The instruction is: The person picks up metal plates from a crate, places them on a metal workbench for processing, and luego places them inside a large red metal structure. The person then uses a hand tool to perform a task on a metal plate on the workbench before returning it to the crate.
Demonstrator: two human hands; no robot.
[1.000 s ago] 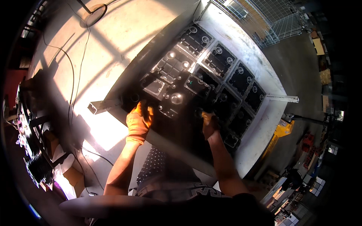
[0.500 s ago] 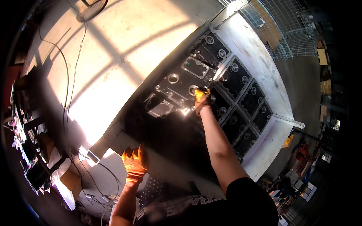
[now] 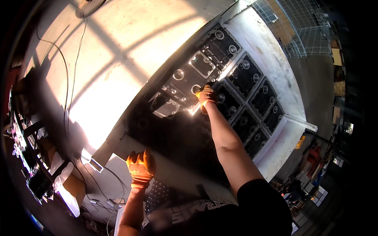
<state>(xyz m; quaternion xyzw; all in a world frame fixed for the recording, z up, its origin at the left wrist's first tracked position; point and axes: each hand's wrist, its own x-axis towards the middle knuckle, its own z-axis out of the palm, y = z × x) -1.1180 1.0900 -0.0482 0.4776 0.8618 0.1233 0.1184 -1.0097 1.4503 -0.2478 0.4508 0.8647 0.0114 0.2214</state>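
My right hand (image 3: pixel 206 96), in an orange and yellow glove, reaches over dark metal castings (image 3: pixel 188 81) with round bores and machined rims. Its fingers are closed beside one bright bore ring (image 3: pixel 195 89). What they hold, if anything, is hidden; a small dark shape shows just beyond them. My left hand (image 3: pixel 141 164), gloved in orange, is closed on the near left rim of the pale bin (image 3: pixel 175 167) that holds the castings. Deep shadow hides the castings between my hands.
White bin walls (image 3: pixel 271 59) rise on the right, with a grid of divided castings (image 3: pixel 252 98) below them. A wire mesh cage (image 3: pixel 303 31) stands at the far right. Cables (image 3: pixel 67 78) trail over the sunlit floor at left, near a cardboard box (image 3: pixel 75 188).
My right hand has shifted slightly up and left and turned, so more of its back shows. The view has tilted a little. My left hand stays at the rim.
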